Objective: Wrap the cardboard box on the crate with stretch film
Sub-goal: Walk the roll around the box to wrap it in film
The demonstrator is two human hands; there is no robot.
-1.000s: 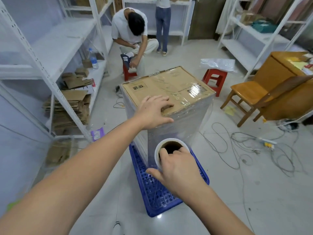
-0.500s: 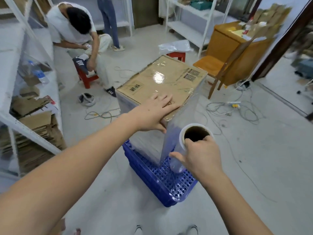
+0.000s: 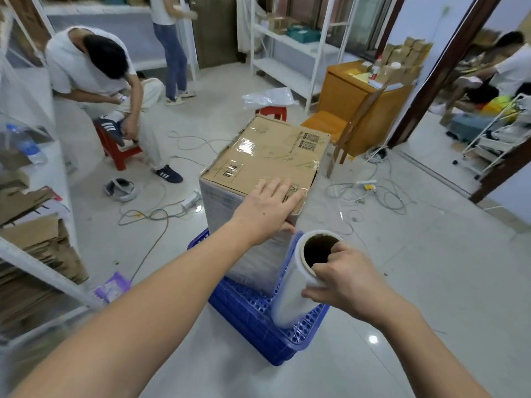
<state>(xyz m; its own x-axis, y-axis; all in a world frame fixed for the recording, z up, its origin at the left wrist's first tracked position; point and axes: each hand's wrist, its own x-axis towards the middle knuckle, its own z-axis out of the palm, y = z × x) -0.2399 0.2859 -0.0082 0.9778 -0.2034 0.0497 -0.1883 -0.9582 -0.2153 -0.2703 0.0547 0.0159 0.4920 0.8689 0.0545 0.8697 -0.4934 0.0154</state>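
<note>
A brown cardboard box (image 3: 267, 156) stands on a blue perforated plastic crate (image 3: 253, 317) on the floor. Its sides are covered in cloudy stretch film. My left hand (image 3: 268, 208) lies flat on the box's near top corner, fingers straight, thumb over the edge. My right hand (image 3: 342, 280) grips the top of the stretch film roll (image 3: 296, 282), fingers hooked into its cardboard core. The roll hangs upright at the box's near right corner, over the crate. A clear sheet of film stretches from the roll along the box's right side.
A person sits on a red stool (image 3: 117, 150) at the left, another stands behind. Cables and a power strip (image 3: 365, 183) lie on the floor. A wooden chair (image 3: 342, 133) and desk stand behind the box. Shelving with flattened cardboard (image 3: 37, 245) runs along the left.
I have moved round the box toward its right. The roll has travelled with my right hand past the near corner, drawing film out. My left hand has stayed on the box top.
</note>
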